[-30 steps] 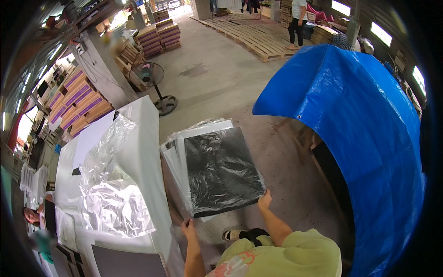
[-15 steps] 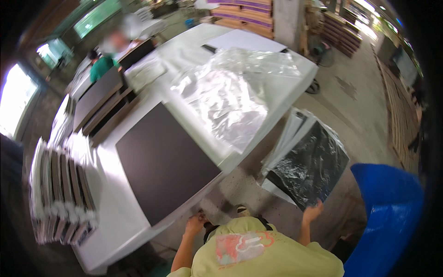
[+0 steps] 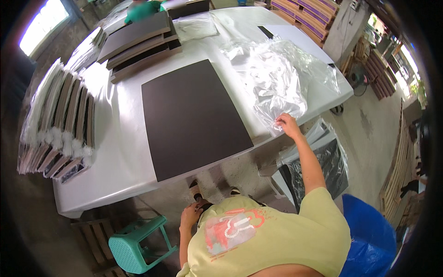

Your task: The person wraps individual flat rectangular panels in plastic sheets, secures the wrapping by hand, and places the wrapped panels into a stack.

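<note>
My right hand [image 3: 287, 124] reaches across to the table's near right edge. Its fingers are pinched at the near corner of a loose pile of clear plastic bags [image 3: 277, 81]. Left of that pile, a large flat dark board [image 3: 194, 117] lies on the white-covered table [image 3: 115, 161], its near edge close to the table's edge. My left hand [image 3: 190, 215] hangs low beside my waist, away from the table. Its fingers are curled against something dark that I cannot make out.
Plastic-wrapped boards [image 3: 57, 120] stand in a row at the left; dark boards [image 3: 138, 44] are stacked behind. Below the table's right side lie dark plastic-wrapped sheets [image 3: 327, 161]. A green stool [image 3: 127, 251] and blue sheeting [image 3: 369, 235] flank me. A person in green [image 3: 140, 11] is at the far side.
My right hand has moved from the wrapped sheets at the right up to the plastic bags on the table. My left hand stays low near my waist. The view has shifted.
</note>
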The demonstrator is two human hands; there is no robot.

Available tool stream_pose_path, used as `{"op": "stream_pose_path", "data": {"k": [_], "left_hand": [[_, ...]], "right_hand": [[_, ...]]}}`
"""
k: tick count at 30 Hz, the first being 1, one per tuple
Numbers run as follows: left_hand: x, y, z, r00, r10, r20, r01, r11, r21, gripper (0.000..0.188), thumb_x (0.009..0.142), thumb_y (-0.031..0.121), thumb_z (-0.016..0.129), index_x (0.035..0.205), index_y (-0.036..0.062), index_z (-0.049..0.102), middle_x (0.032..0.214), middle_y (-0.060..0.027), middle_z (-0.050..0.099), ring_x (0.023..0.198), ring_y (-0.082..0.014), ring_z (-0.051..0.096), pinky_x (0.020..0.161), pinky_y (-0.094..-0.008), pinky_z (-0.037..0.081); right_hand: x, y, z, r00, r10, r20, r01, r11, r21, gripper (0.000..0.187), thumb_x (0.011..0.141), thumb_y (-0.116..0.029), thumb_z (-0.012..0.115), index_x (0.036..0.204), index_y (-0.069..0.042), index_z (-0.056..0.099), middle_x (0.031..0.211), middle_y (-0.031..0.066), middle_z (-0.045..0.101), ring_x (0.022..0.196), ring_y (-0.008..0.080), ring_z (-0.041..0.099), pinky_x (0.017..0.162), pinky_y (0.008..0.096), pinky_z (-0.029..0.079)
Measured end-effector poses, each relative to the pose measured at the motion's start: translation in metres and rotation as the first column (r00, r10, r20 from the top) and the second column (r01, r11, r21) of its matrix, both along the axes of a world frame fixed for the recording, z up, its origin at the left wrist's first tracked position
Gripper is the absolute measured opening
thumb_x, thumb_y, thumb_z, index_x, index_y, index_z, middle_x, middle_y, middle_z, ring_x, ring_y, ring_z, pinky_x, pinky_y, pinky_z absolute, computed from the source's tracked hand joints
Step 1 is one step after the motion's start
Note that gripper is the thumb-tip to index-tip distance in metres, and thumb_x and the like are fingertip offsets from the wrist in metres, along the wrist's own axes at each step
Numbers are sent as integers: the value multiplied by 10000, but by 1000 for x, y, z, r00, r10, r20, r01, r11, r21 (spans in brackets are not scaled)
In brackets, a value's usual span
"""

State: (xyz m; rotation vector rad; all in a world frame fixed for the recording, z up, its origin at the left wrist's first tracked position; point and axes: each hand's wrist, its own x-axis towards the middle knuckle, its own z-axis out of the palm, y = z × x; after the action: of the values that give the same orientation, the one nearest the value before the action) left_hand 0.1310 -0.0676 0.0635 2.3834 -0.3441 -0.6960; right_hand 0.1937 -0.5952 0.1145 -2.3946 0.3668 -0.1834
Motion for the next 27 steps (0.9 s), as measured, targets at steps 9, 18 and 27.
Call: {"op": "stream_pose_path", "data": {"k": [9, 18, 27], "left_hand": [[53, -34, 184, 900, 59, 432, 208, 812, -546, 364, 745, 302, 585, 998, 41, 583, 1122, -159, 504, 989, -311, 509, 794, -400, 424], [24, -64, 395, 80, 796, 600, 781, 324, -534, 530, 809, 500, 365, 1302, 335, 260, 1389, 45, 205, 1276, -196, 157, 979, -579, 29], [42, -111, 392, 202, 763, 614, 933, 41, -358, 636, 768, 613, 329, 1328, 411, 105, 1425, 81, -64, 1310, -284, -51, 953, -642, 39]], "right_hand": [[101, -7, 88, 741, -281, 610, 290, 953, 87, 145, 863, -137, 424, 910, -5, 461, 779, 175, 555, 756, 343, 548, 640, 362, 414], [160, -14, 209, 526, -107, 844, 316, 946, -77, 137, 871, -194, 411, 914, -65, 434, 754, 175, 568, 724, 387, 551, 594, 438, 415], [128, 20, 258, 446, -163, 880, 375, 927, -18, 98, 850, -135, 438, 914, -64, 415, 735, 158, 573, 690, 385, 550, 592, 455, 411]]}}
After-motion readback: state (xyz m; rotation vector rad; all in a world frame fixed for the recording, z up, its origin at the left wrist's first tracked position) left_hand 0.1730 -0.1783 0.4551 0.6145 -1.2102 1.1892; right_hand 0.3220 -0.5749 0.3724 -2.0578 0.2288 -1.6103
